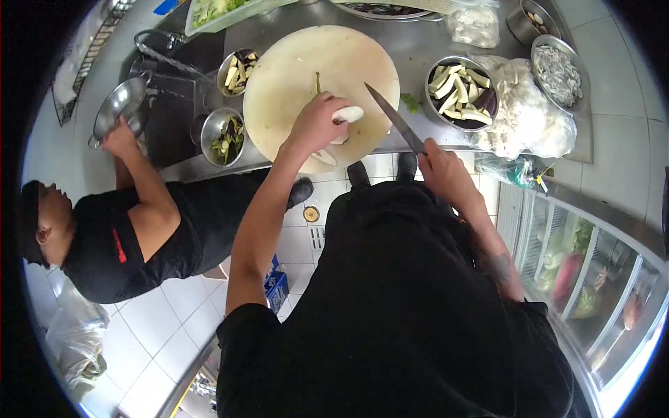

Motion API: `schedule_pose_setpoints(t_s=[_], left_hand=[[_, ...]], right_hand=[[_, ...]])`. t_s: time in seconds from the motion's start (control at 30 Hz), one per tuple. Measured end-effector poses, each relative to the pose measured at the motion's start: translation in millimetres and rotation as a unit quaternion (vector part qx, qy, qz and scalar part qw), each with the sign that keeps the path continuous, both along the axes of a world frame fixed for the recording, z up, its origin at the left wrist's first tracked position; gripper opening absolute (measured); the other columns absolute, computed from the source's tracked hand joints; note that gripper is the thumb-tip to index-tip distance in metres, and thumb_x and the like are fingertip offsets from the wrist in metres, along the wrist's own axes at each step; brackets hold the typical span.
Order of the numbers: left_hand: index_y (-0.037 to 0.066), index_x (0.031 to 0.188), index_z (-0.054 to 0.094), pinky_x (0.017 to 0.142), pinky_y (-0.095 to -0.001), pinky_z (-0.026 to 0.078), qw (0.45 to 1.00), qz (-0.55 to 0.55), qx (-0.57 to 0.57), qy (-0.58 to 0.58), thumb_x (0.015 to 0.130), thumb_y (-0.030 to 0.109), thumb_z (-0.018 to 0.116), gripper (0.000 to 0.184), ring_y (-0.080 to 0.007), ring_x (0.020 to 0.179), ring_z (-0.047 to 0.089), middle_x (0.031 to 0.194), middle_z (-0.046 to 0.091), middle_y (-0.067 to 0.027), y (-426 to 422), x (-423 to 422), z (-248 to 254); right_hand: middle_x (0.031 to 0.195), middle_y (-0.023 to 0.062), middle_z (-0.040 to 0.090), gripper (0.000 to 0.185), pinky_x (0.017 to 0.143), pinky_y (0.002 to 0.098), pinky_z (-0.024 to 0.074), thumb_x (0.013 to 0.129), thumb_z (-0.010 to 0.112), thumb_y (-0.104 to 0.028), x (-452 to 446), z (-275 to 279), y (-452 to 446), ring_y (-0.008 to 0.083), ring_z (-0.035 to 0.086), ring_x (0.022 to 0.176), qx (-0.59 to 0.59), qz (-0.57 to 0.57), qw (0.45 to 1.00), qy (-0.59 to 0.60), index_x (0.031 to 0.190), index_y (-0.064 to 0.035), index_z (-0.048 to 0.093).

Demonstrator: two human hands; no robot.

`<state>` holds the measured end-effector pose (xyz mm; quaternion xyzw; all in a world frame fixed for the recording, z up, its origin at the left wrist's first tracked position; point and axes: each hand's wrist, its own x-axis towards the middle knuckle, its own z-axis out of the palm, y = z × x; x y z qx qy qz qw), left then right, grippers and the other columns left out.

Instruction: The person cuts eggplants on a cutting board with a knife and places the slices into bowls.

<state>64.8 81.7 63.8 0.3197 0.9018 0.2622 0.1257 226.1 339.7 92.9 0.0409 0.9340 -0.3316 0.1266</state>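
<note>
Over the round cutting board (279, 104), my left hand (313, 127) is closed around white-fleshed eggplant pieces (348, 113). Part of what it holds is hidden by the fingers. A pale slice (325, 157) lies near the board's front edge, and a thin green stem (318, 82) shows just beyond my fingers. My right hand (444, 172) grips the handle of a long kitchen knife (396, 120). Its blade points up and left, over the board's right side, apart from the pieces. A metal bowl of eggplant strips (456, 92) stands to the right of the board.
Left of the board stand a small bowl of cut strips (237, 72) and a bowl of green trimmings (227, 139). A co-worker (160, 223) holds a metal colander (120, 104) by the sink. Plastic bags (519, 108) and a bowl of pale shreds (557, 75) sit at right.
</note>
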Motion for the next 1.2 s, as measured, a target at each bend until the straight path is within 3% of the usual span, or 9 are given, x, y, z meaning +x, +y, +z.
schedule_pose_setpoints(t_s=[0.13, 0.23, 0.37, 0.47, 0.57, 0.8, 0.9, 0.97, 1.2], left_hand=[[0.004, 0.098, 0.071, 0.074, -0.0376, 0.055, 0.957, 0.146, 0.152, -0.198, 0.075, 0.012, 0.080, 0.026, -0.0224, 0.080, 0.069, 0.091, 0.070, -0.0126, 13, -8, -12], [0.003, 0.098, 0.068, 0.070, -0.0335, 0.055, 0.966, 0.170, 0.118, -0.158, 0.075, 0.012, 0.080, 0.027, -0.0181, 0.075, 0.068, 0.081, 0.068, -0.0104, 26, -6, -27], [0.002, 0.108, 0.064, 0.065, -0.0286, 0.052, 0.970, 0.156, 0.097, -0.158, 0.078, 0.013, 0.080, 0.036, -0.0164, 0.081, 0.066, 0.091, 0.065, -0.0067, 34, -13, -42], [0.003, 0.111, 0.062, 0.067, -0.0320, 0.057, 0.915, 0.247, 0.212, -0.237, 0.080, 0.010, 0.075, 0.034, -0.0204, 0.079, 0.068, 0.093, 0.064, -0.0092, 40, -12, -21], [-0.004, 0.114, 0.062, 0.067, -0.0319, 0.062, 0.808, 0.286, 0.283, -0.430, 0.091, 0.006, 0.064, 0.025, -0.0216, 0.082, 0.071, 0.099, 0.064, -0.0106, 35, -15, -13], [-0.013, 0.114, 0.064, 0.067, -0.0294, 0.060, 0.798, 0.379, 0.294, -0.366, 0.086, 0.005, 0.071, 0.034, -0.0230, 0.087, 0.073, 0.101, 0.070, -0.0169, 27, 7, -30], [-0.009, 0.111, 0.066, 0.073, -0.0307, 0.059, 0.804, 0.394, 0.296, -0.334, 0.085, 0.009, 0.075, 0.033, -0.0232, 0.085, 0.073, 0.097, 0.072, -0.0142, 24, 10, -43], [-0.006, 0.102, 0.070, 0.075, -0.0330, 0.057, 0.877, 0.419, 0.193, -0.137, 0.077, 0.014, 0.079, 0.033, -0.0220, 0.083, 0.073, 0.091, 0.074, -0.0145, 35, 14, -29], [-0.003, 0.095, 0.071, 0.078, -0.0351, 0.055, 0.855, 0.459, 0.206, -0.130, 0.072, 0.018, 0.081, 0.033, -0.0229, 0.081, 0.071, 0.090, 0.074, -0.0143, 41, 8, -46]], right_hand=[[0.077, 0.0319, 0.065, 0.017, 0.069, 0.0644, 0.0495, 0.098, 0.052, -0.018, 4, 3, 4, 0.0539, 0.063, 0.075, -0.003, -0.013, 1.000, 0.006, 0.102, -0.0025, 0.047], [0.077, 0.0310, 0.065, 0.017, 0.070, 0.0640, 0.0497, 0.098, 0.052, -0.019, 6, -3, 5, 0.0534, 0.063, 0.075, -0.003, -0.019, 0.999, 0.031, 0.102, -0.0027, 0.047], [0.077, 0.0296, 0.065, 0.018, 0.070, 0.0633, 0.0501, 0.099, 0.051, -0.019, 1, 1, 6, 0.0533, 0.063, 0.074, 0.004, -0.037, 0.999, 0.010, 0.104, -0.0024, 0.047], [0.078, 0.0290, 0.066, 0.019, 0.070, 0.0626, 0.0507, 0.099, 0.051, -0.020, -2, 3, 6, 0.0533, 0.063, 0.074, 0.007, -0.037, 0.999, 0.014, 0.105, -0.0020, 0.047], [0.080, 0.0293, 0.066, 0.020, 0.071, 0.0624, 0.0509, 0.099, 0.051, -0.020, -6, 7, 6, 0.0533, 0.064, 0.075, 0.007, -0.037, 0.999, -0.002, 0.106, -0.0020, 0.047], [0.080, 0.0290, 0.066, 0.015, 0.065, 0.0582, 0.0558, 0.097, 0.047, -0.012, -16, 10, -18, 0.0492, 0.068, 0.073, 0.075, 0.021, 0.996, -0.035, 0.105, 0.0005, 0.049], [0.082, 0.0281, 0.065, 0.014, 0.062, 0.0542, 0.0579, 0.096, 0.047, -0.009, -19, 10, -25, 0.0467, 0.069, 0.073, 0.108, 0.069, 0.992, -0.014, 0.105, 0.0009, 0.049], [0.086, 0.0273, 0.065, 0.013, 0.060, 0.0488, 0.0595, 0.095, 0.048, -0.006, -24, 12, -27, 0.0431, 0.071, 0.074, 0.144, 0.109, 0.984, -0.003, 0.106, 0.0015, 0.049], [0.084, 0.0246, 0.063, 0.013, 0.054, 0.0502, 0.0570, 0.094, 0.050, -0.007, -34, 14, -24, 0.0438, 0.069, 0.069, 0.170, 0.124, 0.977, 0.026, 0.104, -0.0008, 0.046]])
